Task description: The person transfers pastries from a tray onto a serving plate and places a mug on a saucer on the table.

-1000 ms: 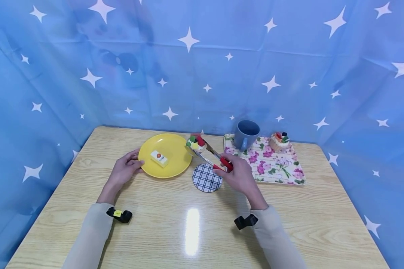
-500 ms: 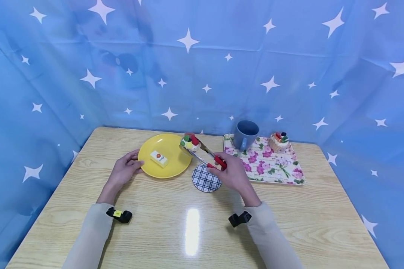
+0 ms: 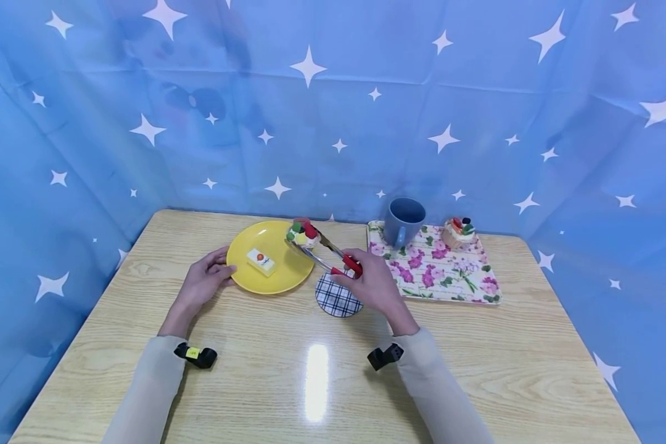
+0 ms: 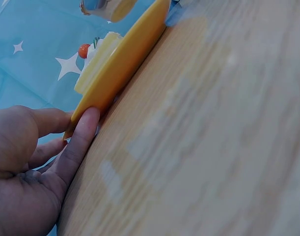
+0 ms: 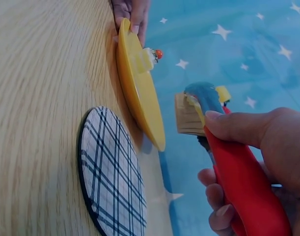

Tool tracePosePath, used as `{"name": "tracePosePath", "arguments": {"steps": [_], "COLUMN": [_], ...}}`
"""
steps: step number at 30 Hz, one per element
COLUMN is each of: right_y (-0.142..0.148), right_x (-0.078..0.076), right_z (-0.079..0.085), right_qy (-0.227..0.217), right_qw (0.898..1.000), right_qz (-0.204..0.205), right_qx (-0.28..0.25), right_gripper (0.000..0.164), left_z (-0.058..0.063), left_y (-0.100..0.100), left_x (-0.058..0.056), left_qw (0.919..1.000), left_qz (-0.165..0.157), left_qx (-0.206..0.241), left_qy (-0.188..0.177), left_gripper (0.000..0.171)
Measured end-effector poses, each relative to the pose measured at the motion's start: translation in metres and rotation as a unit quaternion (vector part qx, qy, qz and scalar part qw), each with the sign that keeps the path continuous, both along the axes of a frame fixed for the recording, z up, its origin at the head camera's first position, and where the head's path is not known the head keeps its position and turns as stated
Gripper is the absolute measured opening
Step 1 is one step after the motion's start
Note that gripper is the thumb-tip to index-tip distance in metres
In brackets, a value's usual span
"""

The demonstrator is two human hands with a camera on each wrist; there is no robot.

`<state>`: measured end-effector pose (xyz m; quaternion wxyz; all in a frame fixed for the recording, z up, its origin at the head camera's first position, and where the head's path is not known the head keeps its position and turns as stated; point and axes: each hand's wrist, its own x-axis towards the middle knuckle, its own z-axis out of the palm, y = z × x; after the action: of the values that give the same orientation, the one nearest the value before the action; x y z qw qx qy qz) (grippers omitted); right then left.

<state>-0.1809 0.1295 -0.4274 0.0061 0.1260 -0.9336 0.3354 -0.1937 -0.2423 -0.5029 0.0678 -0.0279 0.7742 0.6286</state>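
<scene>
My left hand (image 3: 204,280) pinches the near-left rim of a yellow plate (image 3: 285,277), thumb on one side and fingers on the other in the left wrist view. On the plate sits a small slice of cake (image 3: 261,263) with a round orange topping. My right hand (image 3: 373,282) grips red-handled tongs (image 5: 243,177). Between their metal tips is a cupcake (image 3: 303,235) topped with red, green and yellow fruit pieces. From the head, the cupcake overlaps the plate's right rim. The right wrist view shows its pale brown wrapper (image 5: 189,118) raised above the plate.
A round plaid coaster (image 3: 335,299) lies below the tongs, partly covered by the right hand. To the right, a floral tray (image 3: 438,287) bears a blue mug (image 3: 404,223) and another fruit-topped cupcake (image 3: 458,233). A blue star-patterned curtain (image 3: 333,111) hangs behind the wooden table (image 3: 255,376).
My right hand has moved left with the tongs and the cupcake, bringing the cupcake over the plate's right side. The left hand and the plate have stayed in place.
</scene>
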Motion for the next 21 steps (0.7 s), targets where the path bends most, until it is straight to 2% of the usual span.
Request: {"name": "tracePosePath", "arguments": {"steps": [13, 21], "right_y": [-0.012, -0.018], "right_x": [-0.006, -0.011], "right_z": [0.0, -0.002], "right_qy": [0.005, 0.009], "right_qw": [1.0, 1.0], "right_qz": [0.002, 0.014], "right_qx": [0.01, -0.001], "right_gripper": [0.058, 0.056], "left_z": [0.0, 0.0], "left_y": [0.0, 0.0], "left_x": [0.0, -0.001], "left_qw": [1.0, 1.0], "left_qz": [0.006, 0.006], "left_qx": [-0.001, -0.002], "left_qy": [-0.004, -0.002], "left_gripper": [0.065, 0.063]}}
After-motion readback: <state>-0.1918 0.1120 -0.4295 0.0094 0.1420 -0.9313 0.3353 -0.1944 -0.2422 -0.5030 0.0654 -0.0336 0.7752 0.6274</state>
